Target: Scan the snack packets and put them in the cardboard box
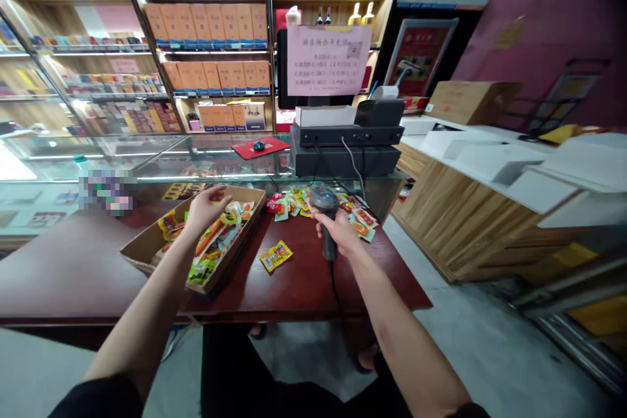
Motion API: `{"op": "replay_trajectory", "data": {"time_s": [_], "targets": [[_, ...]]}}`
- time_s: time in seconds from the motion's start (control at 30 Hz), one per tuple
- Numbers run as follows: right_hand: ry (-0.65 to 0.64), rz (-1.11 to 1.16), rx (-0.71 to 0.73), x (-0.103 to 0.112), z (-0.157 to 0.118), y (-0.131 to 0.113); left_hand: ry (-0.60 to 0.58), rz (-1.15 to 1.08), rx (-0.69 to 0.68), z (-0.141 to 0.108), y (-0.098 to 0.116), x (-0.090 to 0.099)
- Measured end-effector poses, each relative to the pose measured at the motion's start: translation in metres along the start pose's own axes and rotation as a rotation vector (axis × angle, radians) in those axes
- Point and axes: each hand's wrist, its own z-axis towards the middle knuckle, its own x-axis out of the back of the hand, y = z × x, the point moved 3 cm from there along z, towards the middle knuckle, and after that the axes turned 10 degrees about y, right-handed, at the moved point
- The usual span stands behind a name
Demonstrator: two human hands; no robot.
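Left hand [208,208] over the cardboard box [245,194], grip unclear — right hand [343,234], forearm outstretched, firmly round the scanner [330,248].

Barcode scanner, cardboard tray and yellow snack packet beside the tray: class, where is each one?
Barcode scanner [330,243]: head view, on its handle.
Cardboard tray [235,244]: head view, on its wall facing the scanner.
Yellow snack packet [276,256]: head view, mid-front.

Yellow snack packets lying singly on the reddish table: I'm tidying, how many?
1 packet, between the open brown cardboard box and black handheld scanner; others may be hidden.
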Motion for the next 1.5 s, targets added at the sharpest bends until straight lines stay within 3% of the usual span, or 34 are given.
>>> {"op": "replay_trajectory", "data": {"time_s": [0.07, 0.17, 0.27, 0.33, 0.47, 0.6, 0.7, 0.77, 0.9, 1.0, 1.2, 1.37, 1.5], "targets": [[-0.005, -0.041, 0.006, 0.003, -0.003, 0.009, -0.065, 0.089, -0.112, -0.030, 0.014, -0.015], [-0.062, -0.097, -0.018, 0.007, -0.017, 0.030, -0.395, 0.208, -0.207, -0.086, 0.022, -0.060], [-0.009, -0.078, -0.058, 0.014, -0.036, 0.050, -0.501, 0.457, -0.193, -0.121, 0.003, -0.089], [-0.015, -0.070, -0.080, 0.018, -0.046, 0.060, -0.545, 0.480, -0.149, -0.126, -0.015, -0.101], [0.024, -0.041, -0.074, 0.027, -0.049, 0.064, -0.514, 0.157, 0.026, -0.106, -0.033, -0.134], [0.048, -0.058, -0.101, 0.028, -0.036, 0.064, -0.469, -0.464, 0.474, -0.086, -0.026, -0.186], [0.065, -0.070, -0.143, 0.025, -0.026, 0.069, -0.385, -0.810, 0.763, -0.083, -0.018, -0.212], [0.060, -0.060, -0.165, 0.023, -0.022, 0.073, -0.328, -0.878, 0.773, -0.084, -0.015, -0.217], [0.123, -0.114, -0.099, 0.022, -0.021, 0.080, -0.249, -0.875, 0.635, -0.086, -0.021, -0.212], [0.150, -0.192, -0.036, 0.020, -0.028, 0.082, -0.205, -0.949, 0.689, -0.084, -0.027, -0.205], [-0.010, -0.255, 0.005, 0.008, -0.032, 0.074, -0.199, -0.991, 0.684, -0.078, -0.021, -0.200], [0.050, -0.294, 0.048, 0.006, -0.020, 0.072, -0.142, -1.044, 0.739, -0.083, -0.014, -0.211], [0.050, -0.295, 0.045, 0.005, -0.023, 0.077, -0.105, -1.074, 0.683, -0.090, -0.009, -0.205]]}}
